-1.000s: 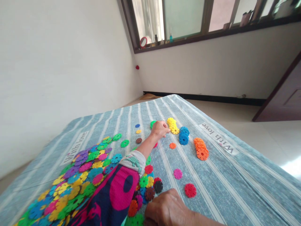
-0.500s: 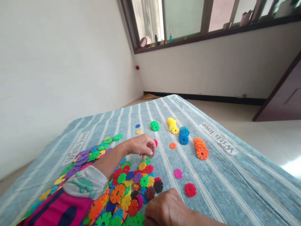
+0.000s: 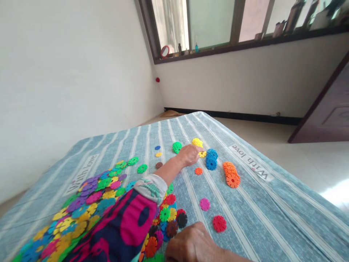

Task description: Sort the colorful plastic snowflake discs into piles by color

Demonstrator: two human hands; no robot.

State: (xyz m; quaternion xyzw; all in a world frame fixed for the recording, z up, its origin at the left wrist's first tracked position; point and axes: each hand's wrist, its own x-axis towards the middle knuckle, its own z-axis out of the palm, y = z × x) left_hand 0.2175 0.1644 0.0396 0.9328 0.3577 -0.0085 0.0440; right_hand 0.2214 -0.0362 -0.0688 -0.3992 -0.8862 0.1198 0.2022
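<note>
My left hand [image 3: 190, 155] reaches across the cloth to a row of yellow notched plastic discs [image 3: 196, 142]. Its fingers are bent together, with a fingertip over the front yellow disc [image 3: 202, 154]; anything pinched in them is hidden. Close to the near edge of the view, my right hand [image 3: 192, 242] is curled closed on the cloth, its fingers mostly out of sight. Beside it lie a black disc [image 3: 181, 220] and a brown disc [image 3: 172, 229], part of a mixed pile. My left sleeve covers much of that pile.
Overlapping blue discs [image 3: 211, 162] and orange discs [image 3: 232, 176] lie right of the yellow row, green discs [image 3: 177, 147] left of it. Single orange [image 3: 198, 171], pink [image 3: 204, 204] and red [image 3: 219, 223] discs lie apart. A multicoloured heap [image 3: 89, 211] spreads at left.
My left hand has moved from the mixed pile, forward and right, to the yellow discs. A brown disc and a green disc behind the arm now show. The right hand stays put.
</note>
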